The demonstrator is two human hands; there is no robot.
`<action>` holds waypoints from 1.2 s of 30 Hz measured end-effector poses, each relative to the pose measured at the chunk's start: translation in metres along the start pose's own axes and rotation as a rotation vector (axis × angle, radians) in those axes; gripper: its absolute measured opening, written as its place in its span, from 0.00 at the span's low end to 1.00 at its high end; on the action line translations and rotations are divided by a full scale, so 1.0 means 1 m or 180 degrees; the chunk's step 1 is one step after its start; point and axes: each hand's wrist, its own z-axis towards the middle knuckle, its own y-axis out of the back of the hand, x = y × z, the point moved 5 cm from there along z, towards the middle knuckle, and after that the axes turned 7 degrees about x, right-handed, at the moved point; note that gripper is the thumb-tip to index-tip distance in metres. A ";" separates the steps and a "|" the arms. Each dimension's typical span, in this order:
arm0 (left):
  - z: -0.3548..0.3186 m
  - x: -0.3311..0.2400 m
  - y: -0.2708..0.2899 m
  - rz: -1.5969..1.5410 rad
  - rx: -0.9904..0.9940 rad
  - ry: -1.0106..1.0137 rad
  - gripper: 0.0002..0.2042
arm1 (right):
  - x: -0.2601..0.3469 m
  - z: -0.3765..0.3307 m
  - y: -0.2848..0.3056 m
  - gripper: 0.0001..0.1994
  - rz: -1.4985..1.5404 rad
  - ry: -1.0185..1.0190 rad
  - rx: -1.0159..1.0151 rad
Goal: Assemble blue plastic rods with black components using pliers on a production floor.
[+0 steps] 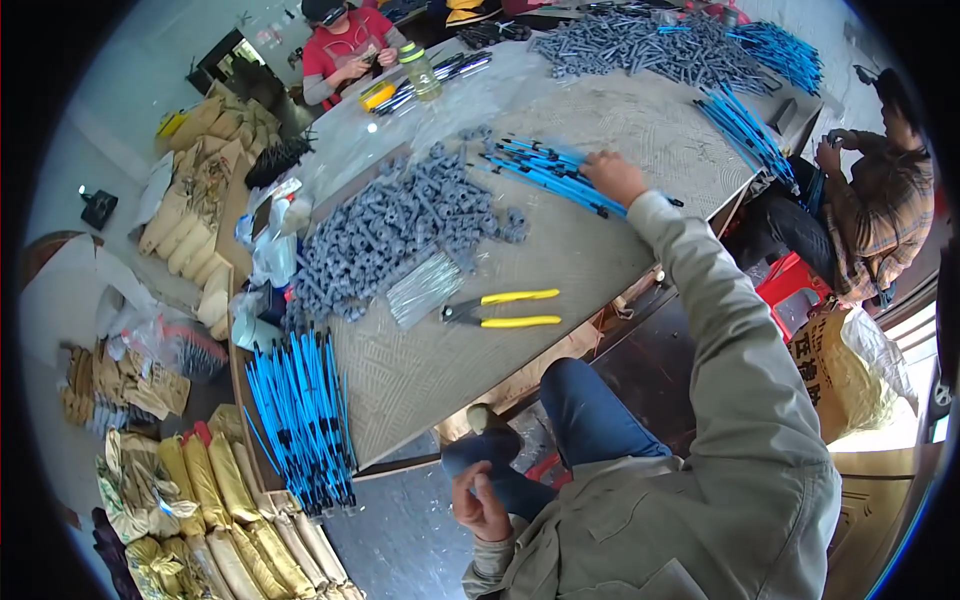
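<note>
My right hand (615,178) reaches over the table onto a loose pile of thin blue rods with black ends (545,172). Its fingers are bent down around one of the rods, and a black tip pokes out beside the wrist. Near my lap is my left hand (481,505), its fingers loosely curled and a little apart, with nothing visible in them. Between the rods and the table's left side spreads a heap of grey plastic fittings (390,225). In front of it lie thin clear strips (425,288) and yellow-handled pliers (500,308).
Another blue rod bundle (300,420) overhangs the table's left corner; more rods (745,135) lie at the right edge. Far back are a grey parts heap (650,50) and a bottle (419,72). Two people work nearby. Filled sacks (230,500) stand lower left, a red stool (790,283) right.
</note>
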 end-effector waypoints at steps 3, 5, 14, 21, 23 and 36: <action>0.002 -0.002 -0.025 -0.0455 0.0396 0.0355 0.07 | 0.042 -0.037 0.005 0.21 0.0183 0.0327 -0.0155; 0.006 -0.010 -0.039 -0.0442 0.0571 0.0301 0.07 | 0.056 -0.057 0.023 0.23 0.0206 0.0534 0.0015; 0.018 -0.012 -0.064 -0.0371 0.1157 0.0283 0.06 | 0.040 -0.063 0.059 0.18 0.0362 0.0852 0.0115; 0.023 -0.013 -0.071 -0.0424 0.1395 0.0342 0.06 | 0.041 -0.048 0.034 0.11 -0.0249 0.0736 0.0085; 0.019 -0.012 -0.071 -0.0484 0.1480 0.0398 0.06 | 0.041 -0.049 0.035 0.11 -0.0194 0.0773 0.0023; 0.006 -0.002 -0.066 -0.0585 0.1753 0.0523 0.07 | 0.048 -0.167 0.151 0.05 0.1200 0.0749 -0.2041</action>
